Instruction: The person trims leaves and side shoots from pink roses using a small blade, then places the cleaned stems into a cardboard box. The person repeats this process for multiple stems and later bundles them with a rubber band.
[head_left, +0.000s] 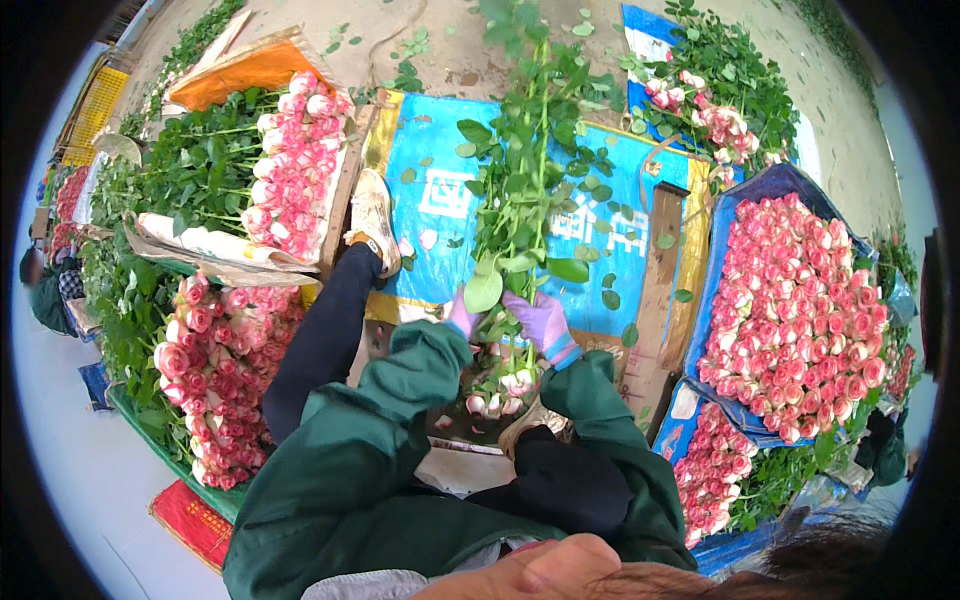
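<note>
A bunch of long-stemmed roses (517, 210) lies over a blue plastic sheet (427, 150), its leafy stems pointing away from me and its pink-and-white blooms (499, 394) hanging toward me between my feet. My left hand (465, 313), in a thin purple glove, is at the left side of the bunch near the blooms; leaves partly cover its fingers, so its grip cannot be made out. My right hand (541, 321), gloved likewise with a blue band at the wrist, closes its fingers on the stems at the right side.
Wrapped rose piles (296, 165) and more roses (225, 375) lie at the left. A large rose bundle (795, 315) in blue wrapping, with roses (716, 465) below it, lies at the right. Loose roses (720, 120) rest at the upper right. A wooden board (660, 262) borders the sheet. People sit at both far edges.
</note>
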